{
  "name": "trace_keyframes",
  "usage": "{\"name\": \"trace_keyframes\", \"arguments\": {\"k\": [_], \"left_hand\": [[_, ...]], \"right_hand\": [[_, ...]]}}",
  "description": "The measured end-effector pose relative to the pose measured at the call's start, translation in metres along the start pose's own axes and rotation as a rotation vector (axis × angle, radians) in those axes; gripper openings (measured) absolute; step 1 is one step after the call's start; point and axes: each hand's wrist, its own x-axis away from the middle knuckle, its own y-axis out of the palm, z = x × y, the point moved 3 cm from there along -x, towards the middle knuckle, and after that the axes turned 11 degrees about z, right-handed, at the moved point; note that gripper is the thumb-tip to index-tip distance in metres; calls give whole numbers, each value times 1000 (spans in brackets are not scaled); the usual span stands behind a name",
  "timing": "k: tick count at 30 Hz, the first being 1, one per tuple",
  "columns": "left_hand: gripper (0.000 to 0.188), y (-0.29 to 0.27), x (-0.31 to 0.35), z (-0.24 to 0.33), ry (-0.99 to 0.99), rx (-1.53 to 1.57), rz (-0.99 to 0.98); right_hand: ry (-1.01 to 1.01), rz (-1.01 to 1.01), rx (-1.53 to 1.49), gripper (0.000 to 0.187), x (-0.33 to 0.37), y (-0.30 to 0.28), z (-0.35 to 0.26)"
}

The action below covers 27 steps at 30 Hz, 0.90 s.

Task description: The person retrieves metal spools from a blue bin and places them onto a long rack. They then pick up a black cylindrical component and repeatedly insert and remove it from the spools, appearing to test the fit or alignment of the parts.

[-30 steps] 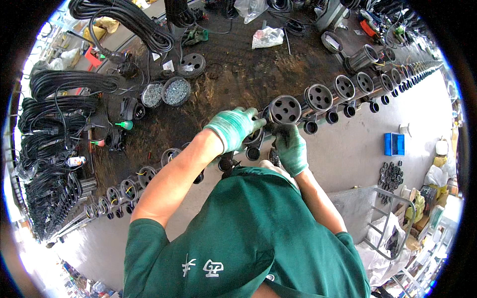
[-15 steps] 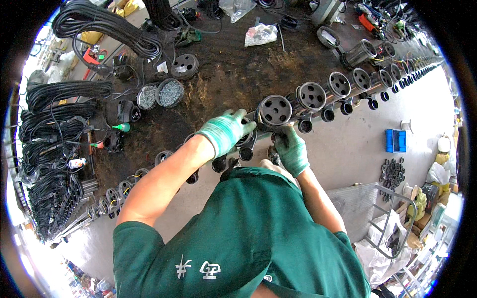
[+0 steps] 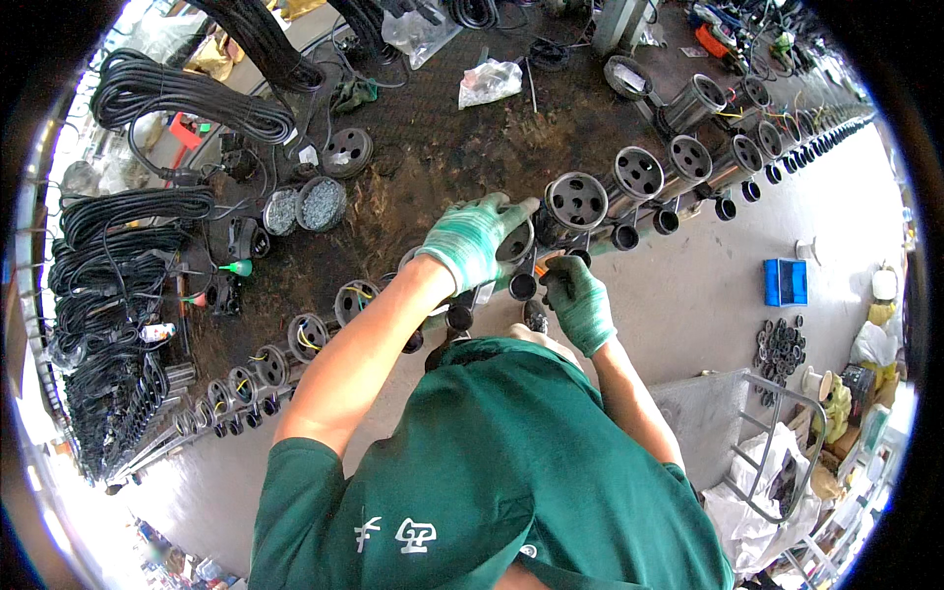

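Note:
My left hand (image 3: 477,236), in a green-and-white glove, is closed on a metal cylinder with a round black cap (image 3: 518,242) at the table's near edge. A small black ring fitting (image 3: 522,286) hangs below that cylinder. My gloved right hand (image 3: 582,307) is just right of it, fingers curled by a small orange piece (image 3: 542,267); what they hold is hidden. Just to the right stands a cylinder whose black cap (image 3: 576,201) has several holes.
Similar cylinders line the table edge; those on the left show yellow wires (image 3: 307,338). Two tubs of small metal parts (image 3: 323,202), coiled black cables (image 3: 182,93) and a clear plastic bag (image 3: 490,84) lie on the table. A blue crate (image 3: 785,282) and a metal cart (image 3: 777,442) stand right.
My left hand has moved right along the row and now reaches over a capped cylinder. My right hand has drawn slightly down, away from the holed cap. The whole view has shifted a little.

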Motion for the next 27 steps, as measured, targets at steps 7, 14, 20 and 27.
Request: {"name": "trace_keyframes", "arguments": {"k": [7, 14, 20, 27], "left_hand": [[101, -21, 42, -47, -168, 526, 692], [84, -35, 92, -31, -421, 1181, 932], [92, -10, 114, -3, -495, 1269, 1015], [93, 2, 127, -16, -545, 1329, 1021]], "right_hand": [[-347, 57, 86, 19, -36, -23, -42], [-1099, -407, 575, 34, -123, 13, -85], [-1160, -896, 815, 31, -136, 73, -112], [-1340, -992, 885, 38, -142, 94, -105]]}}
